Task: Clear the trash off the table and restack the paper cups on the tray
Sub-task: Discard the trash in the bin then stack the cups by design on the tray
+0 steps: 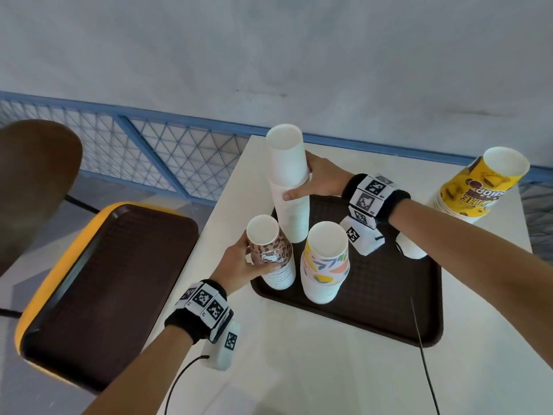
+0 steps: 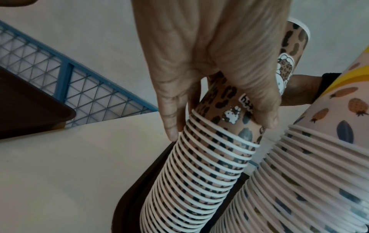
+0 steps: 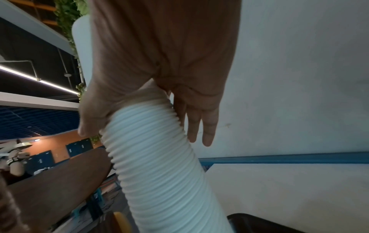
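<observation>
A brown tray (image 1: 374, 295) lies on the white table (image 1: 299, 369). On it stand a tall white cup stack (image 1: 288, 163), a leopard-print cup stack (image 1: 270, 253) and a colourful patterned stack (image 1: 326, 262). My right hand (image 1: 299, 184) grips the white stack (image 3: 159, 173) partway up, thumb in front and fingers behind. My left hand (image 1: 248, 262) holds the top leopard cup (image 2: 223, 100) just above the stacked rims (image 2: 199, 173). A white cup (image 1: 411, 250) lies on the tray, partly hidden under my right forearm.
A yellow printed cup stack (image 1: 478, 187) stands on the table at the far right, off the tray. Left of the table, a second brown tray (image 1: 104, 280) rests on a yellow seat. A blue mesh railing (image 1: 149, 145) runs behind the table.
</observation>
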`<state>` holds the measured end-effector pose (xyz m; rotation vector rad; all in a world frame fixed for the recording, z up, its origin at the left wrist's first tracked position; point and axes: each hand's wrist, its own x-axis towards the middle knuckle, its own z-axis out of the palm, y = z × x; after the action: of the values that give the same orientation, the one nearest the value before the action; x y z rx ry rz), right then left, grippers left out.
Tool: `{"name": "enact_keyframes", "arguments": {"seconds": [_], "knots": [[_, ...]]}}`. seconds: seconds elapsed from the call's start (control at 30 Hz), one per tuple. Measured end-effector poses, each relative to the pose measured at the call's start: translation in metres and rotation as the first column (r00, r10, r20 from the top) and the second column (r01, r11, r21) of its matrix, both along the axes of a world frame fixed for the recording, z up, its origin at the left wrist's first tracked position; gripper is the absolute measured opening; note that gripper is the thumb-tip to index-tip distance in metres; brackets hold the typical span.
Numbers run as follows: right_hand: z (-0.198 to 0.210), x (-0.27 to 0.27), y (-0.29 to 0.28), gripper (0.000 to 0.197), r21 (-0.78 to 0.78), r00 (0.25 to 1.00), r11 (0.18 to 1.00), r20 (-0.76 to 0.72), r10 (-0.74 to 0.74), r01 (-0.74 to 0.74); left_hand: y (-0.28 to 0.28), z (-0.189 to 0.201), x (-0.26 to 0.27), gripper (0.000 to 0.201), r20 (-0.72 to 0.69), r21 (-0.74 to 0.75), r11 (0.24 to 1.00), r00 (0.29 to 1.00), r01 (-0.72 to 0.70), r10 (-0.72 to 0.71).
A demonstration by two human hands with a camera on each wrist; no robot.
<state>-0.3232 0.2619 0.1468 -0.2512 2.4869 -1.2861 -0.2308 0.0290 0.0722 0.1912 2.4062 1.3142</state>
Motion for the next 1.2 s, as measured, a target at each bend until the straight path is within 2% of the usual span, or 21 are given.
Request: {"name": "enact_keyframes", "arguments": {"seconds": [0.2,0.37,0.5,0.63,0.8,0.9,1.0,1.07,1.1,1.13,1.2], "knots": [[0.001,0.008,0.001,0.086,-0.002,0.998,0.999,-0.034,-0.052,0.052,0.0,-0.002,-0.001,0.074,0.007,-0.003,1.0,1.0,0.008,-0.008],[0.005,0.033,0.029,0.084,0.025,0.991,0.991,-0.042,-0.127,0.128,-0.001,-0.002,0.0,0.084,0.006,0.013,1.0,1.0,0.028,-0.028],[0.005,0.067,0.059,0.087,0.006,0.967,0.967,-0.018,-0.254,0.254,0.001,0.002,0.001,0.074,-0.006,0.007,1.0,1.0,0.02,-0.02],[0.005,0.111,0.08,0.085,-0.024,0.937,0.937,-0.022,-0.349,0.348,0.001,0.005,0.002,0.091,0.01,0.034,0.999,0.999,0.03,-0.031],[0.005,0.164,0.095,0.081,-0.088,0.899,0.896,-0.01,-0.438,0.435,0.004,0.005,0.003,0.085,-0.022,-0.005,1.0,0.999,0.024,-0.024],[0.008,0.189,0.1,0.075,-0.088,0.875,0.875,-0.043,-0.481,0.477,0.001,0.005,0.007,0.091,-0.041,-0.031,0.998,0.998,0.053,-0.054],[0.008,0.208,0.105,0.075,-0.059,0.857,0.859,-0.057,-0.512,0.509,-0.002,0.008,0.015,0.1,-0.069,0.002,1.0,0.998,-0.008,0.008],[0.005,0.217,0.107,0.076,-0.044,0.848,0.851,-0.067,-0.526,0.524,-0.001,0.015,0.025,0.093,-0.147,0.071,0.99,0.98,-0.125,0.135],[0.003,0.221,0.107,0.076,-0.042,0.841,0.844,-0.069,-0.537,0.535,0.0,0.023,0.034,0.081,-0.21,0.149,0.969,0.951,-0.197,0.226],[0.001,0.224,0.108,0.077,-0.046,0.832,0.835,-0.066,-0.551,0.549,0.001,0.033,0.044,0.067,-0.295,0.236,0.941,0.905,-0.242,0.306],[-0.002,0.231,0.107,0.078,-0.061,0.814,0.816,-0.062,-0.578,0.575,0.006,0.054,0.068,0.04,-0.493,0.364,0.909,0.785,-0.205,0.374]]}}
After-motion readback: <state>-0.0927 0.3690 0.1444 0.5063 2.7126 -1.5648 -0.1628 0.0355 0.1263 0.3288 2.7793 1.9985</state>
